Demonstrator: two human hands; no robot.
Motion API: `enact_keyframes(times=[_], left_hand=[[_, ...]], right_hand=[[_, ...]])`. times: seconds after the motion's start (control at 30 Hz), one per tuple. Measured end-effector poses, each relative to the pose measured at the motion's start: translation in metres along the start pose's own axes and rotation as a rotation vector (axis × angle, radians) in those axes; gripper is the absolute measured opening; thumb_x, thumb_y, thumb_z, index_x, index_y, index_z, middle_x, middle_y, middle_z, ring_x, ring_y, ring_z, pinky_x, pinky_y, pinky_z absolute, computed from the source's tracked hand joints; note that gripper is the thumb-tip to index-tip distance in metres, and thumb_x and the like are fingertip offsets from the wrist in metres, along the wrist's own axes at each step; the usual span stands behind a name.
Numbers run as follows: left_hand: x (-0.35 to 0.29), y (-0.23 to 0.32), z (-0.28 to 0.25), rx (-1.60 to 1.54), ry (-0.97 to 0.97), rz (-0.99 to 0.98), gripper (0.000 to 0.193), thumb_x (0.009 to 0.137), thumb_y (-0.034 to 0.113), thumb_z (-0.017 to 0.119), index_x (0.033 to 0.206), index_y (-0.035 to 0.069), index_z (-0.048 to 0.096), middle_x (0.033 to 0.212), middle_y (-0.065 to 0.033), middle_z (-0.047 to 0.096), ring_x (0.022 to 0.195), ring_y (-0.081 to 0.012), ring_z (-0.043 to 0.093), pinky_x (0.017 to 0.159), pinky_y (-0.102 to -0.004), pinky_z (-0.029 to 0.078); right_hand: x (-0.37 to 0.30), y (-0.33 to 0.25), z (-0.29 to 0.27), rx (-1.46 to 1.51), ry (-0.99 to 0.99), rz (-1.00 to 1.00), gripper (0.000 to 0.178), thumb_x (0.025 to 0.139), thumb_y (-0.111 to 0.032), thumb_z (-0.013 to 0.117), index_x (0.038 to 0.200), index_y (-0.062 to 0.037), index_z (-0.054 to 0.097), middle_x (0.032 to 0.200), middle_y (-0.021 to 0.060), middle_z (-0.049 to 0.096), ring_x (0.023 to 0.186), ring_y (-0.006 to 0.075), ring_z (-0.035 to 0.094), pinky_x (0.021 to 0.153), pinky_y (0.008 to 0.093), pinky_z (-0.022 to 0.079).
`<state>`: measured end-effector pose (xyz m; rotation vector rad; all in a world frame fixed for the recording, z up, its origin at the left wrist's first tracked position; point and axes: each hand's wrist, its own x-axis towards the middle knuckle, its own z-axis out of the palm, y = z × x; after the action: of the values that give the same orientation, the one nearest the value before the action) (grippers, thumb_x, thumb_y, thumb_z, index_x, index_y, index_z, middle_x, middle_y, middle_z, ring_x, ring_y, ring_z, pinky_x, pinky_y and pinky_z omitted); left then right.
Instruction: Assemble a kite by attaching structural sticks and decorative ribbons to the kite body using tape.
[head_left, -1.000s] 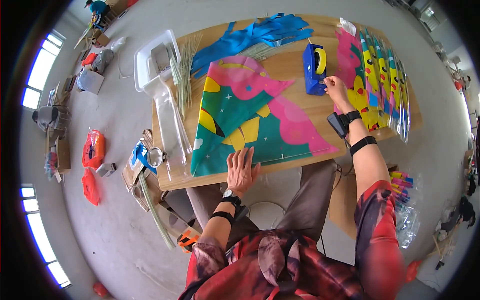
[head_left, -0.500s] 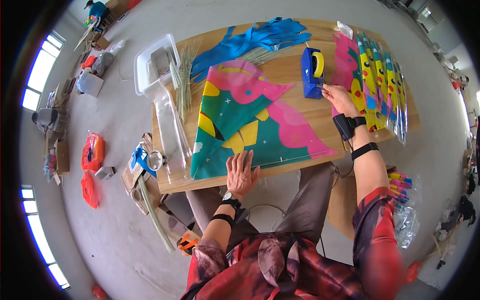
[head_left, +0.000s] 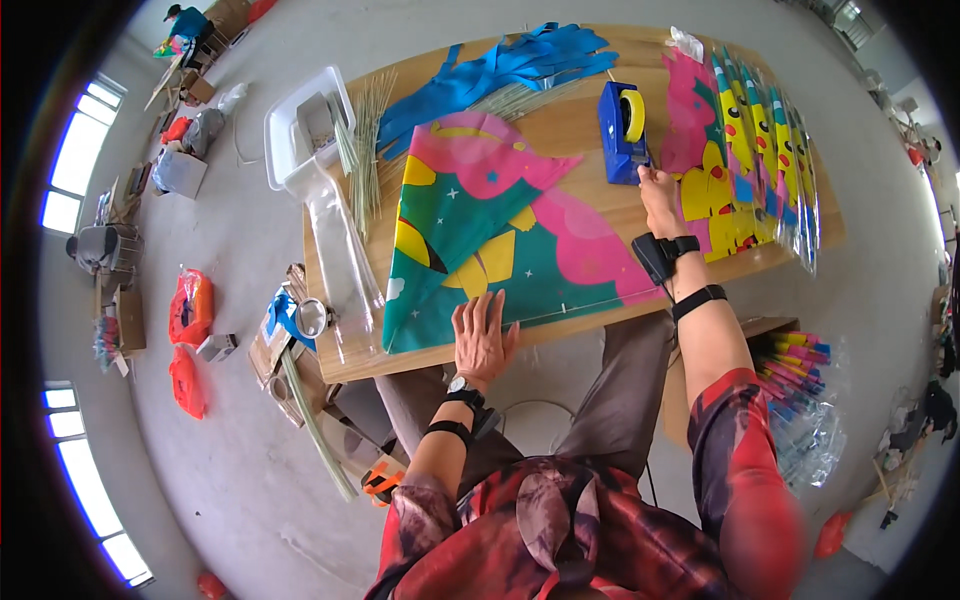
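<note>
A folded cloth sheet [head_left: 570,245], printed in teal, pink and yellow, lies on the wooden table with a straight edge toward me. My left hand [head_left: 482,338] rests flat on that near edge, its fingers spread. At the near end of a blue tape dispenser [head_left: 622,155], my right hand [head_left: 661,203] is closed in a pinch on the tape, of which hardly any shows at the fingertips. A yellow roll [head_left: 632,115] sits in the dispenser.
Blue strips [head_left: 510,65] and thin pale sticks [head_left: 372,135] lie across the table's back. A white plastic tub [head_left: 280,150] and clear bags [head_left: 340,240] are at left. Wrapped printed pieces [head_left: 765,150] lie at right; an open box [head_left: 680,400] stands below.
My right hand has shifted slightly left and away from me at the dispenser's near end, and its wrist has turned. My left hand stays on the cloth. The whole view has tilted a little.
</note>
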<state>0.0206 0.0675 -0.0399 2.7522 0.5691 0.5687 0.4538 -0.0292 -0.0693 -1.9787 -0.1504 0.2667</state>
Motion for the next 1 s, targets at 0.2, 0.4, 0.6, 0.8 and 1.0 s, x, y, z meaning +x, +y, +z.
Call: enact_keyframes(times=[0.2,0.4,0.6,0.8,1.0], left_hand=[[0.004,0.005,0.009,0.013,0.000,0.000,0.062,0.092,0.033,0.064,0.144,0.003,0.050,0.138,-0.0183,0.049,0.129,-0.0361,0.046,0.112,-0.0544,0.032],[-0.010,-0.003,-0.001,0.014,-0.010,-0.026,0.059,0.094,0.031,0.062,0.145,0.005,0.049,0.139,-0.0170,0.049,0.131,-0.0345,0.046,0.113,-0.0536,0.031],[-0.021,0.007,0.003,-0.057,-0.006,0.129,0.057,0.092,0.020,0.064,0.146,0.009,0.051,0.142,-0.0139,0.048,0.131,-0.0356,0.045,0.113,-0.0531,0.032],[-0.043,0.047,0.020,-0.126,-0.069,0.119,0.064,0.090,0.022,0.066,0.150,0.008,0.046,0.146,-0.0129,0.047,0.135,-0.0320,0.043,0.114,-0.0523,0.031],[-0.047,0.056,0.025,-0.106,-0.047,0.022,0.068,0.089,0.024,0.067,0.151,0.006,0.044,0.144,-0.0129,0.046,0.135,-0.0323,0.042,0.115,-0.0521,0.030]], right_hand=[[0.007,0.066,-0.027,-0.191,-0.048,0.084,0.024,0.094,-0.024,0.071,0.091,-0.0011,0.069,0.083,0.0068,0.066,0.075,0.0157,0.060,0.065,0.0342,0.045],[-0.086,0.001,-0.021,0.259,-0.260,0.192,0.022,0.098,-0.028,0.068,0.100,-0.0067,0.069,0.088,-0.0021,0.065,0.079,0.0067,0.059,0.067,0.0241,0.045],[-0.206,-0.035,-0.036,0.238,-0.577,0.037,0.031,0.106,-0.033,0.055,0.108,-0.0065,0.070,0.088,-0.0042,0.060,0.075,0.0053,0.051,0.066,0.0224,0.044],[-0.269,-0.008,-0.026,0.372,-0.707,0.215,0.033,0.110,-0.031,0.049,0.104,-0.0046,0.068,0.073,-0.0046,0.048,0.058,0.0022,0.041,0.050,0.0194,0.033],[-0.281,-0.007,-0.012,0.396,-0.707,0.315,0.036,0.110,-0.031,0.048,0.101,-0.0012,0.065,0.066,-0.0051,0.046,0.053,0.0026,0.038,0.048,0.0201,0.032]])
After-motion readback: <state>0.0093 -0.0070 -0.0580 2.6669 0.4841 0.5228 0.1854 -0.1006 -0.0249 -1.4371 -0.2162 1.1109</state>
